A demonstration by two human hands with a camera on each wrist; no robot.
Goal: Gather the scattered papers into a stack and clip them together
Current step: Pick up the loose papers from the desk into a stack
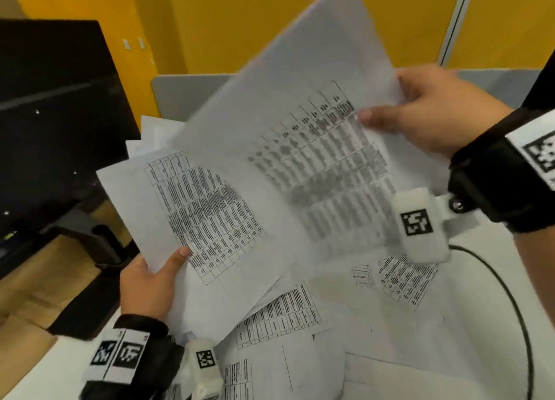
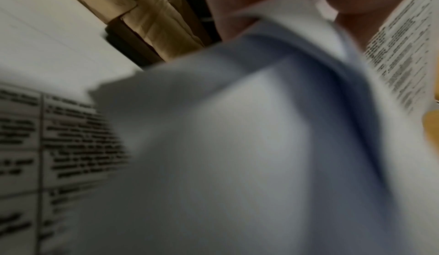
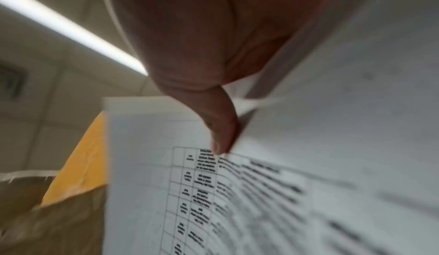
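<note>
**Both hands lift printed sheets above a desk strewn with papers**

The right hand [image 1: 432, 111] pinches the upper right edge of a raised sheet [image 1: 300, 123], thumb [image 3: 221, 127] pressed on its printed face and fingers curled behind. The left hand [image 1: 150, 282] grips the lower left corner of a second sheet [image 1: 192, 207], thumb on top and fingers hidden below. Both sheets are held up off the desk, tilted, and overlap in the middle; the right one lies over the left. Each runs its long axis from lower left to upper right in the head view, and the right sheet's far corner points up at the yellow wall [image 1: 240, 24].

The sheets carry printed tables of small black text, too blurred to read.

Below and in front, more loose papers [image 1: 288, 318] lie scattered and overlapping across the white desk [image 1: 480, 279], printed side up, at mixed angles. A black cable [image 1: 510, 303] curves over the desk at the right. A dark monitor [image 1: 54, 105] stands at the left, just beside the held sheets, with a grey divider panel [image 1: 180, 96] behind them. Each wrist wears a black strap with square-coded markers.
</note>
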